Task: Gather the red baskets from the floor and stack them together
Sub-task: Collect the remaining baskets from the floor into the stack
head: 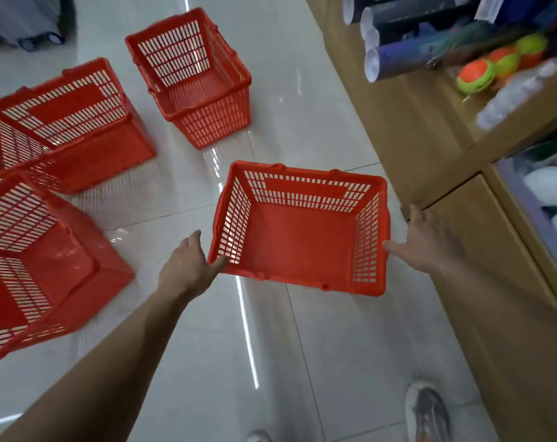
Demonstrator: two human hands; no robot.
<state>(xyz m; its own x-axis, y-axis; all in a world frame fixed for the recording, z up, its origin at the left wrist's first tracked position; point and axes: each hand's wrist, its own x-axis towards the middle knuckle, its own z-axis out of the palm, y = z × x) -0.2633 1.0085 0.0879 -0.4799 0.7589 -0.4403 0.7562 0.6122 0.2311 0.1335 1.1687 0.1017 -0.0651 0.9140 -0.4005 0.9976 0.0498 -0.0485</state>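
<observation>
Several red slatted plastic baskets are in view over a glossy white tile floor. The nearest basket [298,247] is in the middle, open side up. My left hand [188,266] holds its left rim, thumb hooked over the edge. My right hand [427,242] grips its right rim, fingers hidden behind the wall. Another basket [194,74] stands upright farther back. A third basket [66,122] sits at the left, and a fourth basket [38,260] sits near the left edge, both tilted in this view.
Wooden shelving [430,148] runs along the right side, holding tubes [395,55], orange-green balls [476,74] and other goods. My shoes [427,413] show at the bottom. A dark wheeled object [41,36] stands at the top left.
</observation>
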